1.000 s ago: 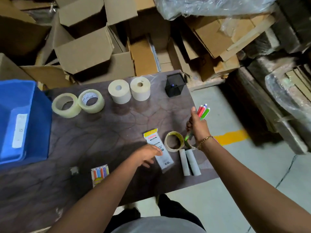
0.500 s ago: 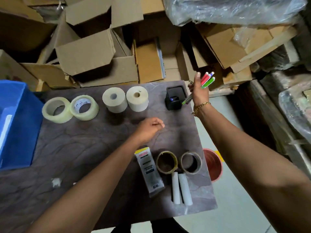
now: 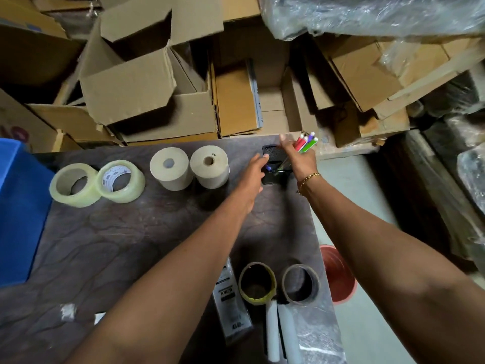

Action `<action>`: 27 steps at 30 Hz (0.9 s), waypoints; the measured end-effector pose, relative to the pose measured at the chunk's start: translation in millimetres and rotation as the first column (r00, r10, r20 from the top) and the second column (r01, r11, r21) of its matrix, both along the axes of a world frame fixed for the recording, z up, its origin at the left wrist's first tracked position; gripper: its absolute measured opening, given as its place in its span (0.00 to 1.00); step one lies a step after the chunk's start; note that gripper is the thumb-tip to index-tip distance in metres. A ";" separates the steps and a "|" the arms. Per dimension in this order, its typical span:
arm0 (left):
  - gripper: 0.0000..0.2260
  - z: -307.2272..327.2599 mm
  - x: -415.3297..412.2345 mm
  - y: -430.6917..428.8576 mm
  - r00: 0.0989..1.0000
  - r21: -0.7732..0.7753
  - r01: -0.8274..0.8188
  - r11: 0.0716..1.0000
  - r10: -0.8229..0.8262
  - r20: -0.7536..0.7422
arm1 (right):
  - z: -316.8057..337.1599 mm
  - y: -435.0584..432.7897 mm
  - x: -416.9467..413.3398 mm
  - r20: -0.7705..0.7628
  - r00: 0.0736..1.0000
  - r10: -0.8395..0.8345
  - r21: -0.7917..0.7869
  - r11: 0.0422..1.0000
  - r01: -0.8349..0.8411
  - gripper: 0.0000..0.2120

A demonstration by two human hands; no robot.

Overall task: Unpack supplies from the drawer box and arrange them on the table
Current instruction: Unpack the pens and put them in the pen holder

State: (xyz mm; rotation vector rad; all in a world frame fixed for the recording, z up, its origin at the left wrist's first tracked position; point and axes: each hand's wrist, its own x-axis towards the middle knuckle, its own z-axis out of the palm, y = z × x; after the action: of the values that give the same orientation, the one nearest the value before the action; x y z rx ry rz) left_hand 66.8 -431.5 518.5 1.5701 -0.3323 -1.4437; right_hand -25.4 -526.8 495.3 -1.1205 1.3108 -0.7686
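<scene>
Right hand (image 3: 299, 160) gripping a bunch of coloured markers (image 3: 305, 143), lower ends inside the black pen holder (image 3: 274, 168) at the far right of the counter (image 3: 131, 232). Left hand (image 3: 256, 170) against the holder's left side, fingers look loosely curled round it; blurred, so grip unclear. Two clear tape rolls (image 3: 97, 183) and two paper rolls (image 3: 189, 166) in a row left of the holder. Blue drawer box (image 3: 18, 211) at the left edge.
</scene>
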 end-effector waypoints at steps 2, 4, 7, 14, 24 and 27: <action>0.26 1.6 -0.5 -0.8 1.000 -0.001 0.006 1.000 -0.006 0.005 | -2.0 1.1 -5.2 0.064 0.997 0.046 -0.018 0.999 -0.045 0.11; 0.26 4.7 -0.2 0.9 1.000 -0.001 0.019 1.000 -0.019 0.021 | -1.8 1.0 -11.2 0.082 0.995 0.063 -0.048 0.997 -0.059 0.15; 0.24 12.7 2.3 10.4 0.998 -0.008 0.009 1.000 -0.008 0.061 | -0.2 2.1 -20.3 0.080 0.995 0.065 -0.035 0.997 -0.063 0.26; 0.13 22.2 33.8 89.4 0.972 0.013 0.050 0.999 -0.052 0.228 | 27.3 45.9 -37.0 0.043 0.994 -0.096 -0.011 0.995 0.096 0.37; 0.05 -7.2 121.7 268.7 0.912 0.061 -0.132 0.989 0.097 0.398 | 14.7 262.9 18.1 0.048 0.987 0.153 0.086 0.984 -0.157 0.07; 0.04 -26.2 145.1 325.5 0.885 0.108 -0.168 0.980 0.102 0.454 | -7.8 339.0 42.4 -0.013 0.933 0.360 0.242 0.906 -0.346 0.08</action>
State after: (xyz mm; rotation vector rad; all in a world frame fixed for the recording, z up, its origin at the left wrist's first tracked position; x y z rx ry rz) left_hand 212.0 -106.0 492.3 2.0035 -0.3811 -1.0045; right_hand 17.0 -187.8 487.6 -1.1497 1.1655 -0.3041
